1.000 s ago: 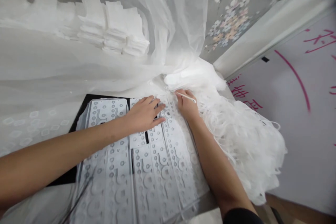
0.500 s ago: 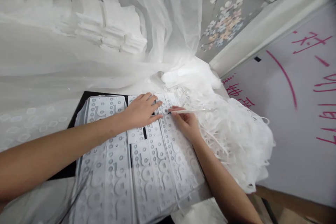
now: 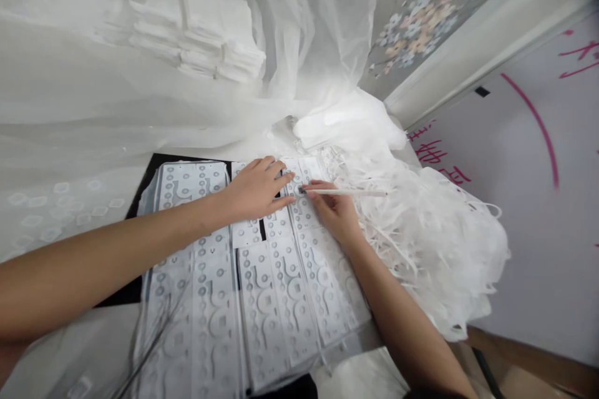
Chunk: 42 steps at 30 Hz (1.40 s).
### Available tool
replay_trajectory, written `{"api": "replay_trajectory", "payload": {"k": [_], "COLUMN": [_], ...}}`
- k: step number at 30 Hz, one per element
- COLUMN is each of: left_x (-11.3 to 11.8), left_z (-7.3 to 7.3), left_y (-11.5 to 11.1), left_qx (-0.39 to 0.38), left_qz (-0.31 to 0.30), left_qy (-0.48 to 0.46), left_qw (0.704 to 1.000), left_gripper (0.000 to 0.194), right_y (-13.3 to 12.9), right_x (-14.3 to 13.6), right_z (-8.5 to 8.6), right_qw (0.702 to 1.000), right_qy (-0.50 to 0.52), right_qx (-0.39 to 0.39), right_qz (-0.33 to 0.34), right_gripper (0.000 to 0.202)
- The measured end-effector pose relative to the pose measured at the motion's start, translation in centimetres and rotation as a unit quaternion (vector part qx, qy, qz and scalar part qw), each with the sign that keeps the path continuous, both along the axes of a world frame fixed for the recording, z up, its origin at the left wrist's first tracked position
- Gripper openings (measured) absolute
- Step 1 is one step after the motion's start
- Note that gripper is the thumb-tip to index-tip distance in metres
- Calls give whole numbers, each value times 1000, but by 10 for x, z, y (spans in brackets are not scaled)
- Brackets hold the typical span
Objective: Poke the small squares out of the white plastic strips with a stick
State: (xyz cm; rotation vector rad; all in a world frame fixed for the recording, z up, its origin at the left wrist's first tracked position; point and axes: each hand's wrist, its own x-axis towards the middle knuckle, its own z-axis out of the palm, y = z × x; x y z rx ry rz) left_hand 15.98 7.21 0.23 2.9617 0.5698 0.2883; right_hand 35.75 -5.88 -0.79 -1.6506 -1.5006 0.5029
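White sheets (image 3: 262, 287) printed with grey rings and curved shapes lie in strips over a black board (image 3: 152, 181). My left hand (image 3: 255, 192) rests palm down on the upper middle strips, its fingers spread and nothing in it. Just to its right, my right hand (image 3: 334, 209) pinches a thin white stick-like tool (image 3: 362, 192). The tool's dark tip points left and meets the sheet near my left fingertips. Its other end reaches out over the white scraps.
A big heap of thin white strips (image 3: 425, 243) lies right of the sheets. Stacked white pieces (image 3: 201, 31) sit at the back left under sheer fabric. A whiteboard (image 3: 515, 224) with red writing stands at the right. Translucent plastic (image 3: 79, 343) lies at the lower left.
The view has shifted slightly, so the whiteboard and flower picture appear further right. Both hands keep nearly the same place on the sheets, and the tool stays in my right hand.
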Motion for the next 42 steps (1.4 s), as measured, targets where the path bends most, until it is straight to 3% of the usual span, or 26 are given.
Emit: {"api": "replay_trajectory", "payload": {"k": [3,6,9,12,15,18,21,35,42], "left_x": [0,1,1,1,1,1,1,0,0], "left_z": [1,2,2,2,2,2,3,2,3], "left_y": [0,-1,-1,-2,-2,-1,0,0,0], "left_qx": [-2,0,10,10,1,-9,-11,-7,-12], "left_qz": [-1,-1,3,8,7,5,7,5,7], "left_qy": [2,6,11,13,13,10,6,2,2], "left_qw": [1000,1000,1000,1000,1000,1000,1000,1000,1000], "left_gripper": [61,62,63,63,63,62,61,62,63], "right_y": [-2,-3,-1,2,0,-7,-11,-8,-10], "right_x": [-4,-8,-7,5,22,33,37,36,29], "right_z": [4,7,7,10,17,19,16,10,8], "right_qw": [992,949,920,933,955,985,996,997,961], "right_qy": [-124,-307,-388,-335,-187,-40,11,-62,-277], "right_qx": [27,40,47,87,129,76,4,-6,-12], "right_qz": [27,64,22,-102,-193,-151,-87,-41,-16], "right_gripper": [19,24,26,25,25,25,23,22,27]}}
